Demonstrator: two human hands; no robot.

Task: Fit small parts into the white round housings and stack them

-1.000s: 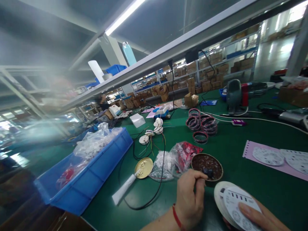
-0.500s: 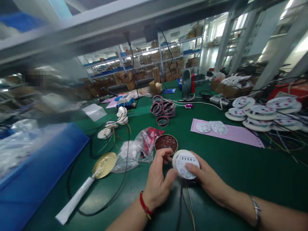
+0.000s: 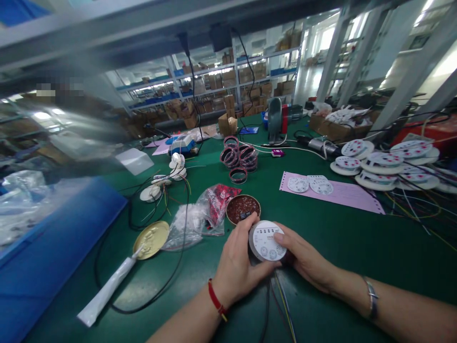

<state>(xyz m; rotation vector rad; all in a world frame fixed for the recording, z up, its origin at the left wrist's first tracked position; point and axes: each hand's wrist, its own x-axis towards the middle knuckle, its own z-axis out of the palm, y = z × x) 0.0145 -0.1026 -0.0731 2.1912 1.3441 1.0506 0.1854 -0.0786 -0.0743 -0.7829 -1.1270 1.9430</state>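
A round meter register with a white printed dial face (image 3: 268, 244) is held between both hands over the green table, its face turned up. My left hand (image 3: 237, 259) is closed around its left side, with the thumb along the near edge. From the right, my right hand (image 3: 303, 255) grips it, thumb resting on the dial near the digit windows. Several thin wires (image 3: 282, 302) hang below it toward the table's near edge. Just beyond my left fingertips lies a round tin (image 3: 243, 209) of small brown and dark parts.
Clear bags (image 3: 193, 221) and a gold lid (image 3: 153, 240) with a white tube (image 3: 107, 291) lie left, near a blue bin (image 3: 71, 252). Beyond are stacked red-edged rings (image 3: 238, 175). A pink sheet (image 3: 352, 196) with dial plates and several wired white discs (image 3: 383, 163) are at right.
My left hand has moved from open beside the meter register to closed around its left side. The register's dial has turned slightly and now faces up more squarely.
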